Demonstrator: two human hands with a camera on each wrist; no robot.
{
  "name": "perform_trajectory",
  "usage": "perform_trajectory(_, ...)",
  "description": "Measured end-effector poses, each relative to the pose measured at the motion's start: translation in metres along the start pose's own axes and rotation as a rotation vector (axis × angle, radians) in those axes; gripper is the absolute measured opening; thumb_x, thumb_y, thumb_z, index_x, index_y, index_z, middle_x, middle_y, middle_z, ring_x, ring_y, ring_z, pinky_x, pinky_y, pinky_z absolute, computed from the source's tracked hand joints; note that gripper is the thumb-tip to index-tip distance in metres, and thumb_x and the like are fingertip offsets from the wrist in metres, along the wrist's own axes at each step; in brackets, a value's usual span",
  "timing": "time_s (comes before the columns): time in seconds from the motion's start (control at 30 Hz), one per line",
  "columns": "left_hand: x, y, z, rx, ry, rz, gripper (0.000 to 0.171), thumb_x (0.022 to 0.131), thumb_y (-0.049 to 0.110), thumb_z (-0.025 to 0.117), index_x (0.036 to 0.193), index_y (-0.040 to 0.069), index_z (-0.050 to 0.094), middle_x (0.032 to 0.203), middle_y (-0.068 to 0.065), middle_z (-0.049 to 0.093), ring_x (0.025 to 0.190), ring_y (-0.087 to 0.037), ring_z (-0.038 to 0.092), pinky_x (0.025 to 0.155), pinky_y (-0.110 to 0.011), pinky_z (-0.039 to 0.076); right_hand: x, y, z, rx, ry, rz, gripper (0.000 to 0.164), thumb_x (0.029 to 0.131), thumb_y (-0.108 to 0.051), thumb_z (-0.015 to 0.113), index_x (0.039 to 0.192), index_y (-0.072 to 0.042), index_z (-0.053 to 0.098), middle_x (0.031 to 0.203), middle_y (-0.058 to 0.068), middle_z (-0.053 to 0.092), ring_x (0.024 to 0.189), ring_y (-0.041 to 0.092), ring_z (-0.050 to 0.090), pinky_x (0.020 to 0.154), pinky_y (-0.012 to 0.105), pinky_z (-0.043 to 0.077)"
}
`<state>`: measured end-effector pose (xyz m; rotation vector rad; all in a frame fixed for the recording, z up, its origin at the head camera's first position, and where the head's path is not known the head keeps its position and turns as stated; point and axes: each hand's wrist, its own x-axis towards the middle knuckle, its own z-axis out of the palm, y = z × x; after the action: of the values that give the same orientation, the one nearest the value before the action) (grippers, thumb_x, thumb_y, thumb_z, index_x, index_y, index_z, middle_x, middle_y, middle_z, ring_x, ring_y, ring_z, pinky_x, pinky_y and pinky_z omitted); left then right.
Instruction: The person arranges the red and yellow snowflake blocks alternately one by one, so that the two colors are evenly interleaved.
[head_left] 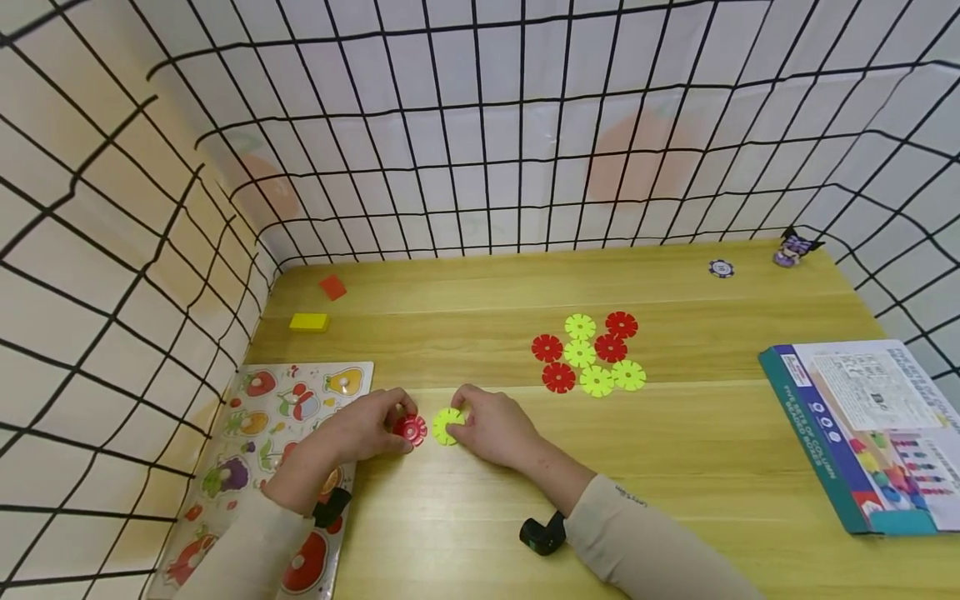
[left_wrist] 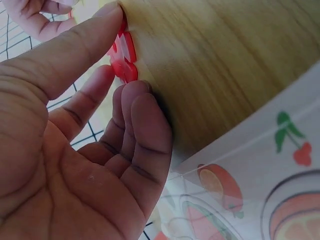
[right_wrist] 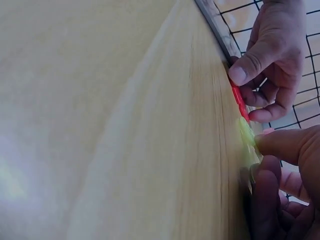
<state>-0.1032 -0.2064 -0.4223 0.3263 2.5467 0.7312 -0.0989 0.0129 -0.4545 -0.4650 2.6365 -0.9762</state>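
Thumb and fingers of my left hand (head_left: pixel 372 425) pinch a red notched interlocking disc (head_left: pixel 411 429) low over the wooden table (head_left: pixel 450 533). In the left wrist view the same red disc (left_wrist: pixel 123 57) is seen nearly edge-on between thumb and fingertips. Just to its right, my right hand (head_left: pixel 495 425) pinches a yellow-green interlocking disc (head_left: pixel 447 426) by its right side. The right wrist view shows that yellow-green disc (right_wrist: pixel 245 131) close beside the red one, near the tabletop.
Several red and yellow-green discs (head_left: pixel 580 353) lie farther back. A fruit-picture board (head_left: pixel 247 467) is under my left forearm. At the right sits a boxed toy (head_left: pixel 862 433). A yellow block (head_left: pixel 309 322), orange piece (head_left: pixel 333 287), chip (head_left: pixel 721 268) and figurine (head_left: pixel 793 248) stand near the black wire mesh (head_left: pixel 480 158).
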Motion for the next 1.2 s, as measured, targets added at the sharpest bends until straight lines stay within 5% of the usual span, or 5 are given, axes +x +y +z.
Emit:
perform_trajectory(0.4, 0.004, -0.005, 0.000, -0.030, -0.023, 0.048, 0.037, 0.070, 0.017, 0.081, 0.098, 0.020, 0.057, 0.084, -0.002, 0.055, 0.074, -0.016, 0.049, 0.065, -0.033, 0.041, -0.002, 0.000, 0.000, -0.046, 0.000, 0.020, 0.028, 0.082, -0.038, 0.068, 0.100, -0.019, 0.057, 0.053, -0.006, 0.050, 0.048, 0.010, 0.047, 0.047, 0.028, 0.039)
perform_trajectory(0.67, 0.001, 0.001, -0.002, -0.017, 0.013, 0.019, 0.039, 0.069, 0.024, 0.082, 0.101, 0.019, 0.060, 0.091, 0.000, 0.057, 0.081, -0.017, 0.051, 0.072, -0.033, 0.044, -0.009, 0.009, -0.007, 0.071, -0.015, 0.001, 0.031, 0.083, -0.040, 0.065, 0.104, -0.019, 0.058, 0.064, -0.006, 0.054, 0.054, 0.011, 0.050, 0.051, 0.029, 0.041)
perform_trajectory(0.83, 0.005, 0.016, 0.006, 0.011, 0.057, 0.111, 0.044, 0.069, 0.031, 0.081, 0.106, 0.020, 0.060, 0.095, -0.001, 0.055, 0.085, -0.019, 0.052, 0.073, -0.033, 0.044, -0.026, 0.022, -0.019, 0.130, -0.013, 0.028, 0.032, 0.083, -0.040, 0.066, 0.108, -0.020, 0.058, 0.066, -0.005, 0.055, 0.053, 0.012, 0.050, 0.050, 0.030, 0.041)
perform_trajectory(1.2, 0.020, 0.025, 0.019, 0.068, 0.028, 0.207, 0.044, 0.066, 0.032, 0.083, 0.103, 0.022, 0.062, 0.092, 0.005, 0.054, 0.087, -0.017, 0.041, 0.071, -0.033, 0.037, -0.040, 0.072, -0.071, 0.002, 0.230, 0.206, 0.044, 0.081, -0.039, 0.068, 0.118, -0.018, 0.056, 0.066, -0.002, 0.053, 0.055, 0.015, 0.048, 0.052, 0.031, 0.038)
